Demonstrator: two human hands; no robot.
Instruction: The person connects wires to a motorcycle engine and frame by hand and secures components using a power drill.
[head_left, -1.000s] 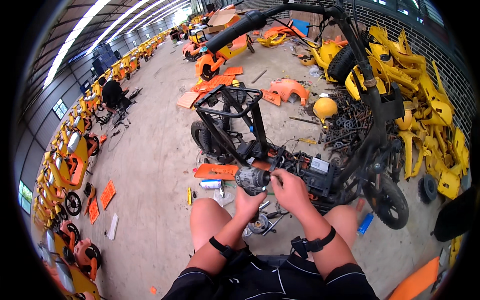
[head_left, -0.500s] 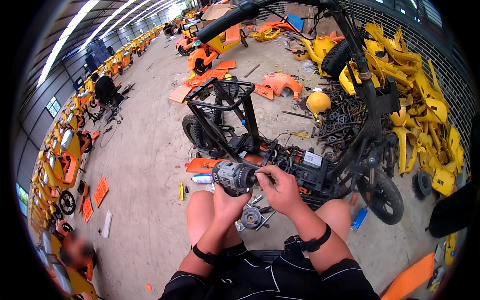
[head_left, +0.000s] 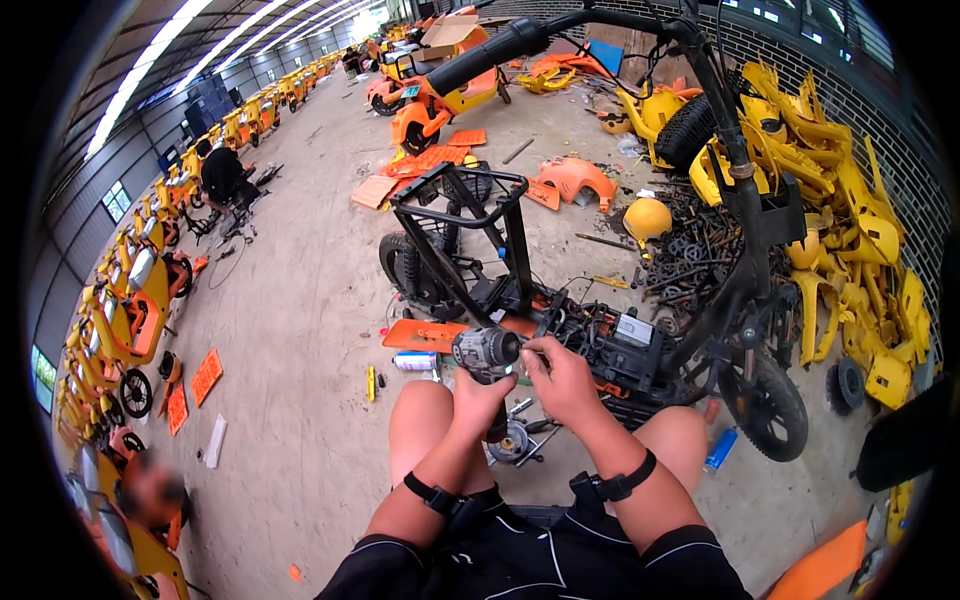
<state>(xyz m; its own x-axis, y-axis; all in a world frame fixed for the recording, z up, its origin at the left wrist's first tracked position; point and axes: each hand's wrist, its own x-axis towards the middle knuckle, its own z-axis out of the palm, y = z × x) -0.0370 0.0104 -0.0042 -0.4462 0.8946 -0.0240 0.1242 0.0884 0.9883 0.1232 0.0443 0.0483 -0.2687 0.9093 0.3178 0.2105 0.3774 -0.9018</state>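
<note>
My left hand (head_left: 482, 400) is wrapped round the grip of a grey and black cordless drill (head_left: 478, 350), held above my knees. The drill's chuck points right, toward my right hand (head_left: 562, 378). Thumb and fingers of that hand are pinched together just off the chuck's front; anything between them is too small to make out. Beyond both hands stands a stripped black scooter frame (head_left: 515, 250), its wiring and inner parts bare. On the floor beneath the drill lies a round metal part with rods (head_left: 512, 442), partly hidden by my left hand and the drill.
A spray can (head_left: 415, 361) and an orange panel (head_left: 425, 334) lie left of the frame. At right are a blue can (head_left: 720, 450), a heap of dark metal parts (head_left: 690, 240) and piled yellow panels (head_left: 850, 220). A person (head_left: 222, 175) crouches far left beside rowed scooters.
The drill has turned, so more of its chuck front shows. My right fingers have come slightly away from the chuck. The whole view has shifted a little.
</note>
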